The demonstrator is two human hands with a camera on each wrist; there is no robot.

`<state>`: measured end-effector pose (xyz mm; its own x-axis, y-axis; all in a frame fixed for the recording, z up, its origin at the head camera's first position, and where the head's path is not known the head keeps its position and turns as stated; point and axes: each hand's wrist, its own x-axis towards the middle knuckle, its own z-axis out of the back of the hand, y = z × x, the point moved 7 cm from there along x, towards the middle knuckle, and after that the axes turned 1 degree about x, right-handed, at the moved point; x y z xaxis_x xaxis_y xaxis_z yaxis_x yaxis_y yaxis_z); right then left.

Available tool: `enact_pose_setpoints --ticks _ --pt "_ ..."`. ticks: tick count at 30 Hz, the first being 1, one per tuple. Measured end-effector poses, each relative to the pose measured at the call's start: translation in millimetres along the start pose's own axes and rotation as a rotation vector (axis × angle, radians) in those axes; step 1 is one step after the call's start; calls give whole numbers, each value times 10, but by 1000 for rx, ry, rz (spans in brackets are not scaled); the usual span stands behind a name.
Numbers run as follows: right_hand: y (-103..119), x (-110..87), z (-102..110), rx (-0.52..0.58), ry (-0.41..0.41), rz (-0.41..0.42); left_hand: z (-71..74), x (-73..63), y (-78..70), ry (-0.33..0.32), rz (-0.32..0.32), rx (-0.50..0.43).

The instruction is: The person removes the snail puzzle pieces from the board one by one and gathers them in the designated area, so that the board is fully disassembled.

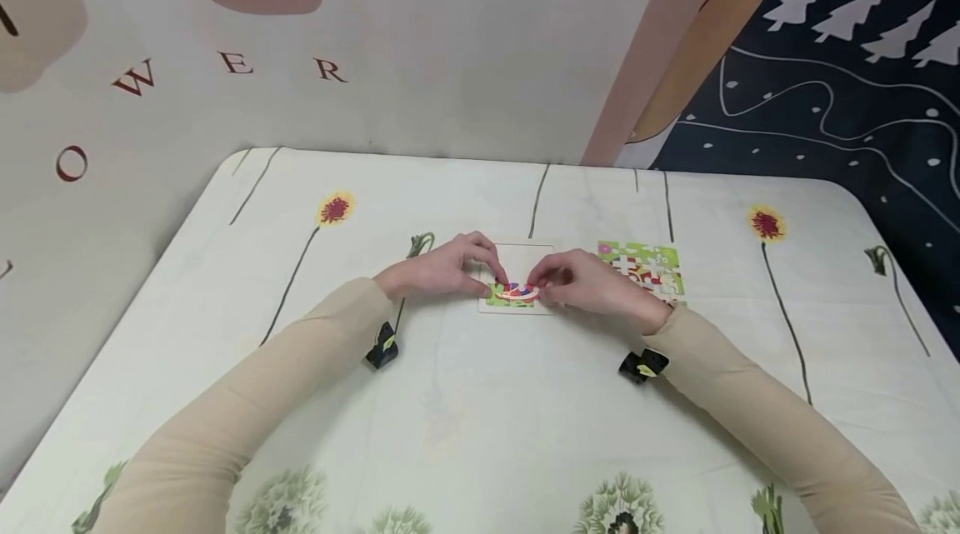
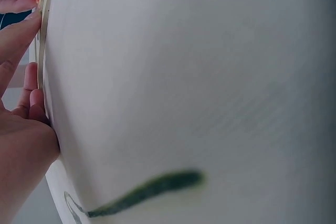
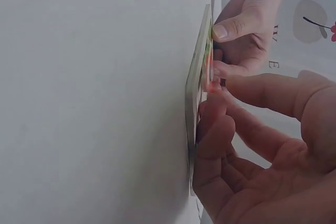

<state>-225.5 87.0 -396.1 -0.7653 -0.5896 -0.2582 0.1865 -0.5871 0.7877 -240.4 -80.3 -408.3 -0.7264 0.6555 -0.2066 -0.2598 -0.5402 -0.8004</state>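
A shallow puzzle board [image 1: 540,256] with a pale upper area lies flat on the white table. Joined puzzle pieces [image 1: 517,301], green with red, white and blue, fill part of its lower half. At the left side my left hand [image 1: 450,266] rests its thumb and fingertips on these pieces. From the right, my right hand [image 1: 588,288] pinches a small reddish puzzle piece [image 3: 211,83] between thumb and finger, low against the board. The fingers hide most of that piece. In the left wrist view only the board's thin edge [image 2: 43,40] shows beside the left hand.
To the right, partly behind the right hand, lies a green group of puzzle pieces [image 1: 645,255] with a red and white picture. The tablecloth [image 1: 480,426] has printed flowers and stems. A light printed wall covering [image 1: 450,42] rises behind the table.
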Motion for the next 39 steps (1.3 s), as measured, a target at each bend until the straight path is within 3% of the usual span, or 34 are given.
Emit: enact_pose_setpoints --ticks 13,20,29,39 --pt "103 19 -32 41 -63 27 -3 7 -7 -2 -58 -22" --pt "97 11 -26 52 -85 34 -11 6 -4 2 -40 -23" --pt "78 -73 150 86 -186 13 -8 1 -3 4 -4 -10" --pt "9 -196 294 60 -191 -24 -6 6 -2 16 -18 -15"
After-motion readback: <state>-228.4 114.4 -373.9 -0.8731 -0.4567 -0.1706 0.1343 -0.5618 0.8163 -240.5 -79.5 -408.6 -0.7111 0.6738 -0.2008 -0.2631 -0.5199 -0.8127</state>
